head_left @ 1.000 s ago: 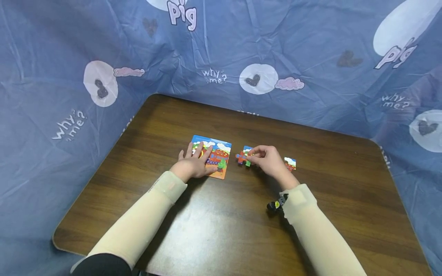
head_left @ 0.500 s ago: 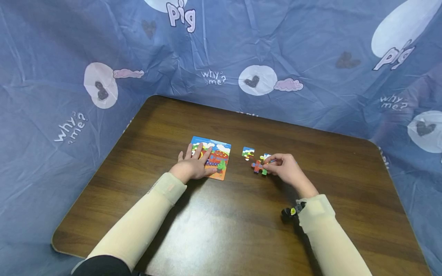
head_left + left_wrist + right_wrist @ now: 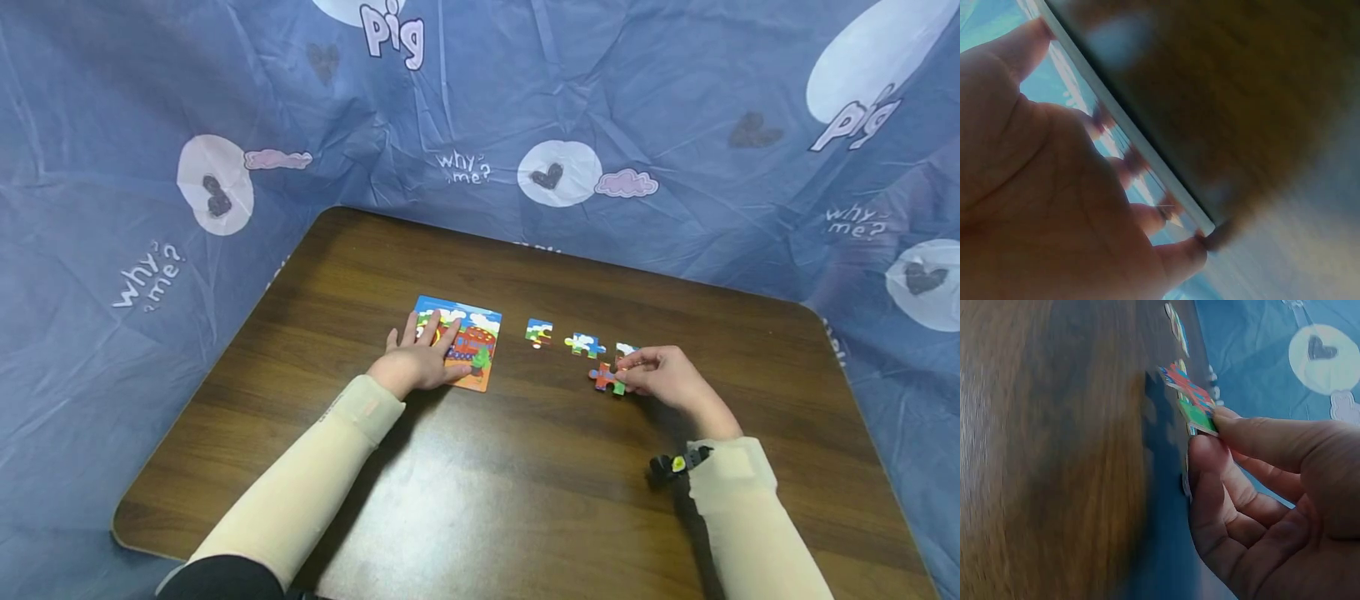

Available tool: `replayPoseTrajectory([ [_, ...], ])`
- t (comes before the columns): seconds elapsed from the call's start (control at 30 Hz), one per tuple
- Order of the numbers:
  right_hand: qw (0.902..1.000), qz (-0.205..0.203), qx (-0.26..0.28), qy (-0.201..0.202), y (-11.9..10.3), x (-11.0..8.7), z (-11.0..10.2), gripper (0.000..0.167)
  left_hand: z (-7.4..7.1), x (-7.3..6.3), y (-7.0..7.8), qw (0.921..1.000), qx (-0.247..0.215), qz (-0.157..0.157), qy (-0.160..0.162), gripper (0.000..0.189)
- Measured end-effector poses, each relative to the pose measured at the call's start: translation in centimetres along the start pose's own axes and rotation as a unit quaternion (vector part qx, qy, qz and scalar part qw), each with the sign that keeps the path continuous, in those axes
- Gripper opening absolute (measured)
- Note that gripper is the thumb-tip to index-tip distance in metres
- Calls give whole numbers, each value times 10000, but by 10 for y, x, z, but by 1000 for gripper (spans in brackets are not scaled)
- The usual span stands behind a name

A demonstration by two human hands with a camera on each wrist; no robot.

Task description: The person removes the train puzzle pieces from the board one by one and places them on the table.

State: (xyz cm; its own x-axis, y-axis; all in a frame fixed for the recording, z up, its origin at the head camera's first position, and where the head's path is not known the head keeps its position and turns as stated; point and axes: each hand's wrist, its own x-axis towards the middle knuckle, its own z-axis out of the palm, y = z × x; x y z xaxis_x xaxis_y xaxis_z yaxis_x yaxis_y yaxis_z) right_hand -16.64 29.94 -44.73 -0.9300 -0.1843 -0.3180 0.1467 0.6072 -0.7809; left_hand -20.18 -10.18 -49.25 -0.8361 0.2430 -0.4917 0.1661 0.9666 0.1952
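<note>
In the head view my left hand lies with spread fingers on a colourful picture board, hiding its lower left part. The left wrist view shows the palm and fingertips along a thin pale edge. My right hand pinches a red and green jigsaw piece between thumb and fingers. In the right wrist view this jigsaw piece is held tilted above the table, its shadow beside it. Just behind it lies a jigsaw piece with white cloud, partly hidden by my fingers.
Two more jigsaw pieces lie between the board and my right hand: one blue, green and yellow piece and one cloud piece. The brown wooden table has rounded corners. A blue printed cloth hangs behind it.
My right hand has moved right and slightly nearer with the jigsaw piece, passing the row of loose pieces and uncovering two of them. My left hand has stayed on the board.
</note>
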Motion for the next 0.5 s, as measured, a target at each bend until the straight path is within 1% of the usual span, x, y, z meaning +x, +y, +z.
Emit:
replayPoseTrajectory([
  [0.13, 9998, 189, 26, -11, 6, 0, -6, 26, -2, -2, 1, 10000, -18, -1, -31, 89],
  [0.27, 9992, 393, -9, 70, 10, -2, -9, 27, -3, -1, 1, 9999, -72, -14, -93, 89],
  [0.37, 9984, 516, -148, 152, 11, -4, -9, 28, -2, 0, 0, 9999, -99, 2, -76, 89],
  [0.5, 9972, 584, -405, 223, 13, -4, -10, 25, -1, 2, -1, 9999, -98, 16, -29, 89],
])
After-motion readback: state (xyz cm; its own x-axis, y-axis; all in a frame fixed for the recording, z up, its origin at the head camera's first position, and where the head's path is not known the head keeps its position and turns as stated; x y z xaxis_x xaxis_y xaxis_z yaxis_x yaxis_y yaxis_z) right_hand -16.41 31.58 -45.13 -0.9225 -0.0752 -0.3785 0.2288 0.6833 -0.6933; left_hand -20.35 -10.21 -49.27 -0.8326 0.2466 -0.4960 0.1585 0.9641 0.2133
